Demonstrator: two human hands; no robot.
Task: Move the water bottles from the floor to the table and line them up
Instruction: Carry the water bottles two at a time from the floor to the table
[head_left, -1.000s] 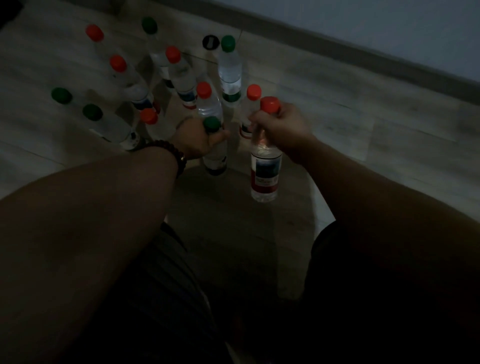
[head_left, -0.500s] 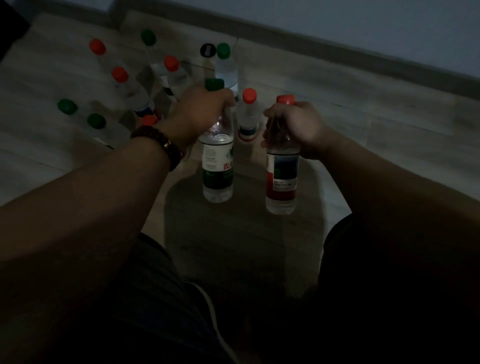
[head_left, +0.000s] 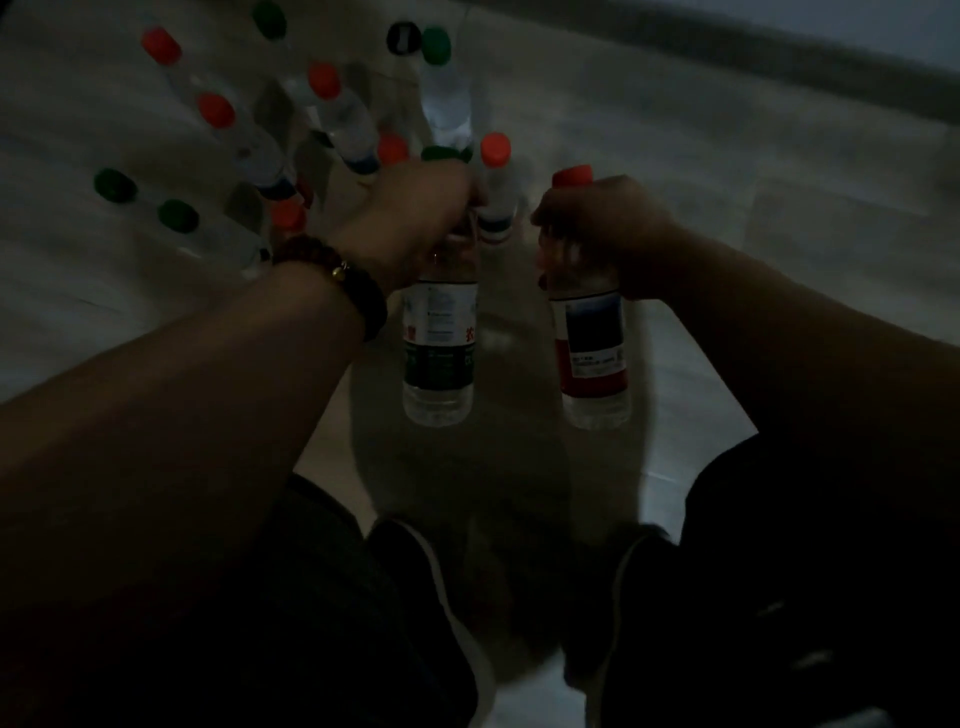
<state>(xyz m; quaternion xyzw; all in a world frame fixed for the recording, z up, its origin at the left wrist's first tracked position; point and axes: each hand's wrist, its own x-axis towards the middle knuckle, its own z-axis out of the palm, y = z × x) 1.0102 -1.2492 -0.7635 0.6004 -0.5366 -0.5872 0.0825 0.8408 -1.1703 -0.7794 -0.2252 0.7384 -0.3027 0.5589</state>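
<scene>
My left hand grips the neck of a green-capped, green-labelled water bottle, lifted off the floor. My right hand grips the neck of a red-capped bottle with a red and blue label, also held up. Both hang upright side by side above the wooden floor. Behind them several more bottles stand on the floor, among them a red-capped one between my hands and a green-capped one farther back. No table is in view.
More red-capped and green-capped bottles stand clustered at the upper left. A dark skirting board and wall run along the top right. My legs and shoes fill the bottom of the view. The scene is dim.
Both hands have lifted their bottles higher and toward me. The view has pulled back from the bottle cluster, and my shoes have come into sight.
</scene>
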